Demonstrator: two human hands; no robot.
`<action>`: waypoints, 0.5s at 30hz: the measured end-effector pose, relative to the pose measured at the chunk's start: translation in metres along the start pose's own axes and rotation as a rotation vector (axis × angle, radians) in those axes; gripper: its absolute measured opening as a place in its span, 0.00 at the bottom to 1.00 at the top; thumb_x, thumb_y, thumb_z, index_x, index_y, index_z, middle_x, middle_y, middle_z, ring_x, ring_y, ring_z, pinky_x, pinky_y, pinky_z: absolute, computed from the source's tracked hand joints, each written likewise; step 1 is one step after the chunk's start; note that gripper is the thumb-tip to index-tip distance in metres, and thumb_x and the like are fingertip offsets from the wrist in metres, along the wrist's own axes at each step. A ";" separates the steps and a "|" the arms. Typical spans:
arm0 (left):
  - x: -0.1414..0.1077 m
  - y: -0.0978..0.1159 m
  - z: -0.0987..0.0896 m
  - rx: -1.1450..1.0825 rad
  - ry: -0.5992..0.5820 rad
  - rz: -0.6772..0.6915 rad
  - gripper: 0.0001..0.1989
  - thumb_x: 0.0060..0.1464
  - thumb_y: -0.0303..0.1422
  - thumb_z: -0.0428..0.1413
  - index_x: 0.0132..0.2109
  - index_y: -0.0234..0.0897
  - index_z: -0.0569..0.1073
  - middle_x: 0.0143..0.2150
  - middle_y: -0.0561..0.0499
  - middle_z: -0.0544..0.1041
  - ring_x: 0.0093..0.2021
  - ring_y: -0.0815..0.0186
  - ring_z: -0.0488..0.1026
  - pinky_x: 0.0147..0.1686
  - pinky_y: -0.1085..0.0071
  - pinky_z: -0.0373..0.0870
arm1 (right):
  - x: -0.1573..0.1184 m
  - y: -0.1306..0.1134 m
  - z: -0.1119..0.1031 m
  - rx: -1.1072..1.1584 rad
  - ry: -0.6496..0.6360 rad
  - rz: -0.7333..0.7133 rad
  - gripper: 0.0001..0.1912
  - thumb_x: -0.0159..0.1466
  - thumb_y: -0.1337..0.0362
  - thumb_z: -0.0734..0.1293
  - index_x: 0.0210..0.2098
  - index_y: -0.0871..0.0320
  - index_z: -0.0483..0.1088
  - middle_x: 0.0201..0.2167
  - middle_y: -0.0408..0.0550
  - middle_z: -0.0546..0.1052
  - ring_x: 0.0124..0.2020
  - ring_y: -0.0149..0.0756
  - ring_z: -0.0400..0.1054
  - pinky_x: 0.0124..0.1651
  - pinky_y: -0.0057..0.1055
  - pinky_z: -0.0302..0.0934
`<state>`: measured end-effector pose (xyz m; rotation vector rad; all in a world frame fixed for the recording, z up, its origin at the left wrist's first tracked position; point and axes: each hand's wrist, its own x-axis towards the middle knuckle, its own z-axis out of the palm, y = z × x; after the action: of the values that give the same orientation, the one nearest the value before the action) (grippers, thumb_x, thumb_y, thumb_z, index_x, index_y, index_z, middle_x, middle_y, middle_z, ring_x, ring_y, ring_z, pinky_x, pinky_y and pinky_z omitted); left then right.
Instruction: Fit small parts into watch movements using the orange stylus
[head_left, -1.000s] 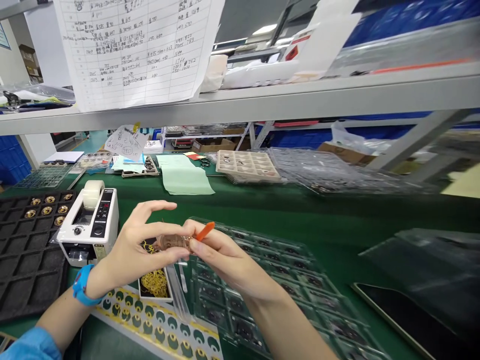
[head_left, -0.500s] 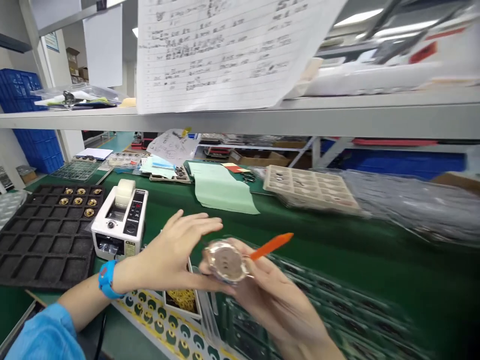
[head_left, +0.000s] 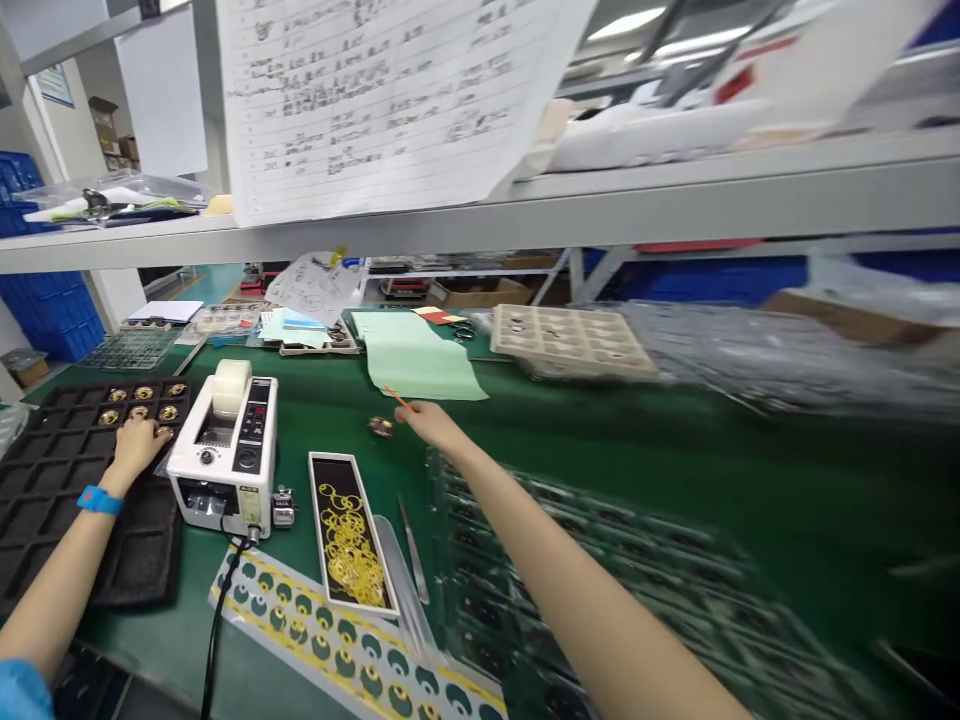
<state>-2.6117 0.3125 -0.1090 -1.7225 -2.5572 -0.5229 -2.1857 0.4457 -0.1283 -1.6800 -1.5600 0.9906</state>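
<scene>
At the left, my left hand [head_left: 136, 445] reaches over the black compartment tray [head_left: 45, 515]. Its fingers curl onto a round gold watch part [head_left: 163, 432] in a compartment. Further gold parts sit in the rows behind it. My right hand [head_left: 431, 425] is stretched out over the green mat, pinching a thin orange stick [head_left: 397, 398] that points up and left. Just left of these fingers, on the mat, is a watch case [head_left: 380, 427] with a shiny gold-toned edge. Whether the right fingertips touch it, I cannot tell.
A white tape dispenser [head_left: 229, 450] stands right of the black tray. Nearer me lie a box of yellow rings [head_left: 352, 550], tweezers [head_left: 412, 550] and a sticker sheet [head_left: 345, 645]. Clear trays [head_left: 600, 580] extend under my right forearm. A shelf edge [head_left: 450, 220] crosses above.
The watch case has left my hands and sits on the mat. My left hand has moved left to the black tray; my right hand has moved forward, still with the orange stick.
</scene>
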 end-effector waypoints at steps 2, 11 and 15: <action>0.005 -0.003 0.010 0.083 -0.069 -0.012 0.12 0.60 0.37 0.59 0.43 0.31 0.73 0.48 0.44 0.73 0.51 0.56 0.71 0.53 0.52 0.68 | -0.007 0.000 -0.013 0.060 0.063 -0.017 0.13 0.67 0.58 0.66 0.42 0.63 0.71 0.40 0.47 0.74 0.39 0.35 0.71 0.42 0.36 0.68; 0.022 0.005 -0.009 0.058 -0.233 0.027 0.12 0.61 0.37 0.58 0.34 0.31 0.72 0.31 0.52 0.74 0.33 0.65 0.73 0.38 0.65 0.73 | -0.087 0.000 -0.088 0.401 0.288 -0.232 0.14 0.58 0.54 0.65 0.29 0.59 0.75 0.20 0.42 0.63 0.22 0.29 0.52 0.26 0.28 0.49; 0.004 0.021 -0.022 -0.080 -0.091 0.042 0.12 0.58 0.30 0.58 0.27 0.33 0.69 0.24 0.55 0.70 0.27 0.67 0.70 0.32 0.71 0.69 | -0.100 -0.001 -0.097 0.468 0.309 -0.291 0.17 0.53 0.50 0.68 0.27 0.59 0.76 0.18 0.41 0.60 0.22 0.29 0.51 0.25 0.28 0.46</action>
<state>-2.5984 0.3172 -0.0823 -1.8638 -2.5880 -0.5646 -2.1045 0.3502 -0.0667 -1.1770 -1.2088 0.8182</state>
